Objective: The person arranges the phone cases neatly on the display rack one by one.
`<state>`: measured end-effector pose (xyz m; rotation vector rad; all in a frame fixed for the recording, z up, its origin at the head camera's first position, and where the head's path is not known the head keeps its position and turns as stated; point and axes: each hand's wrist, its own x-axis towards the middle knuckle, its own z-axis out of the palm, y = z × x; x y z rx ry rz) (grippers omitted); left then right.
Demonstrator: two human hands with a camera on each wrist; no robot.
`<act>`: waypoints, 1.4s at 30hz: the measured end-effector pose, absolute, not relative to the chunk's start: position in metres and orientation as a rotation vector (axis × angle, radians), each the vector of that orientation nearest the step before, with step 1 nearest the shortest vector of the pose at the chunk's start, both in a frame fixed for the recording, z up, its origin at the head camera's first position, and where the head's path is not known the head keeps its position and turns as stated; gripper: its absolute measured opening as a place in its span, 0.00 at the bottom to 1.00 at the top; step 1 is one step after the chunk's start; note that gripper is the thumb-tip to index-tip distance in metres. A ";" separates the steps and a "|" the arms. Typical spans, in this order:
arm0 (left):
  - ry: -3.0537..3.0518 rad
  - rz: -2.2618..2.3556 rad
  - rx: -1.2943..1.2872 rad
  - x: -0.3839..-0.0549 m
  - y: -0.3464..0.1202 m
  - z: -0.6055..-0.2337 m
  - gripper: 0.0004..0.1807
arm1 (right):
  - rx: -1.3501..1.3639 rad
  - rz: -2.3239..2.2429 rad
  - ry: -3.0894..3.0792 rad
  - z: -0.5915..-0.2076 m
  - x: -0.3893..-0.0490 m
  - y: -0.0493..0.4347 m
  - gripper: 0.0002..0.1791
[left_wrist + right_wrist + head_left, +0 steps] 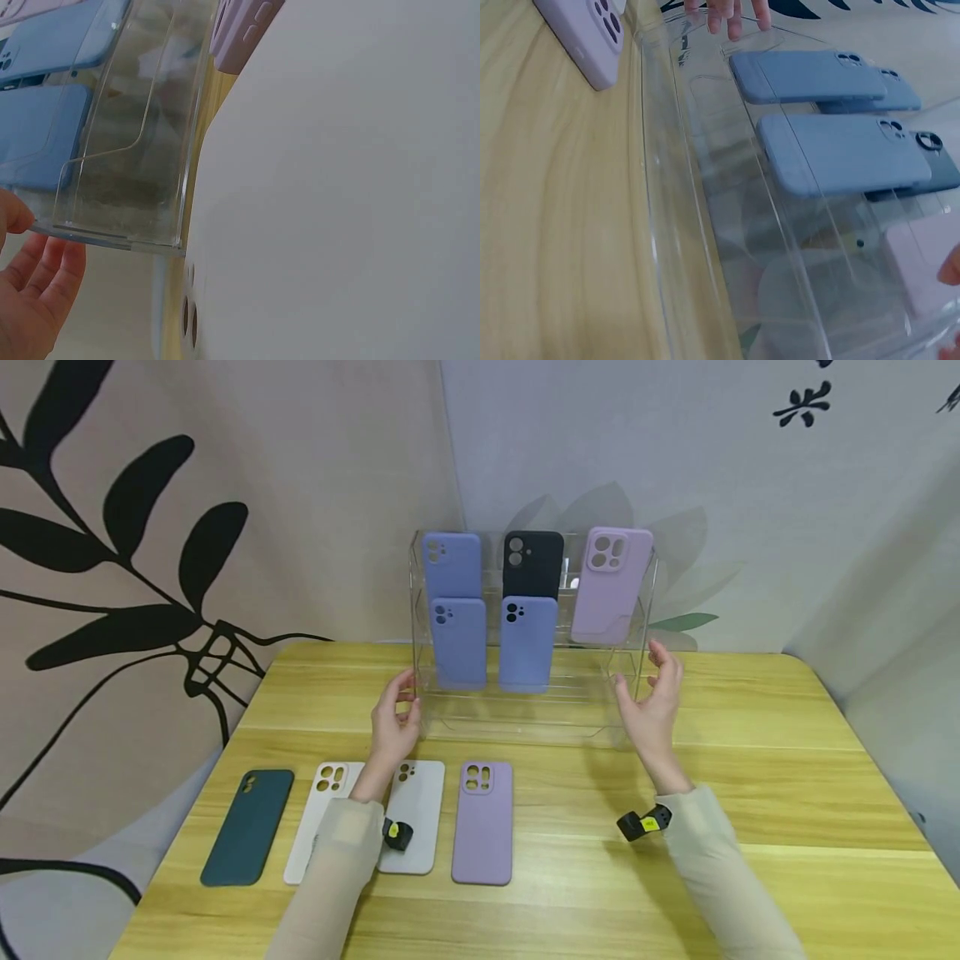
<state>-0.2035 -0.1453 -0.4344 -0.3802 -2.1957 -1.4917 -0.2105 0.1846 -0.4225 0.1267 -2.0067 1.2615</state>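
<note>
A clear acrylic display rack (pixel 525 727) stands at the back of the table, holding phone cases in tiers. My left hand (pixel 394 718) is at its left side; in the left wrist view the fingers lie outside the side wall, thumb nearer the front. At the right side my right hand (pixel 651 710) has thumb and fingers spread apart; whether it touches the rack I cannot tell. On the rack are a blue case (pixel 452 564), a black case (pixel 533 562), a lilac case (pixel 611 585), and, lower down, two blue cases (pixel 459 643) (pixel 528 643).
In front of the rack lie a dark green case (pixel 247 828), a white case (pixel 324 793) partly behind my left arm, another white case (pixel 423 814) and a purple case (pixel 482 827). A pale wall with dark leaf prints (pixel 150 485) rises behind the wooden table (pixel 787 760).
</note>
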 end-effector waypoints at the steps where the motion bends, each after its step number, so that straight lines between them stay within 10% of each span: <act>1: -2.196 -1.493 -0.381 -0.203 -0.145 -0.434 0.23 | 0.117 1.295 -2.014 -0.420 -0.207 0.184 0.30; 20: -2.288 -1.487 -0.422 -0.198 -0.154 -0.430 0.23 | 0.047 1.376 -2.112 -0.413 -0.194 0.187 0.19; 42: -2.705 -0.855 -0.214 -0.153 -0.272 -0.432 0.22 | 0.012 1.393 -2.098 -0.441 -0.209 0.203 0.19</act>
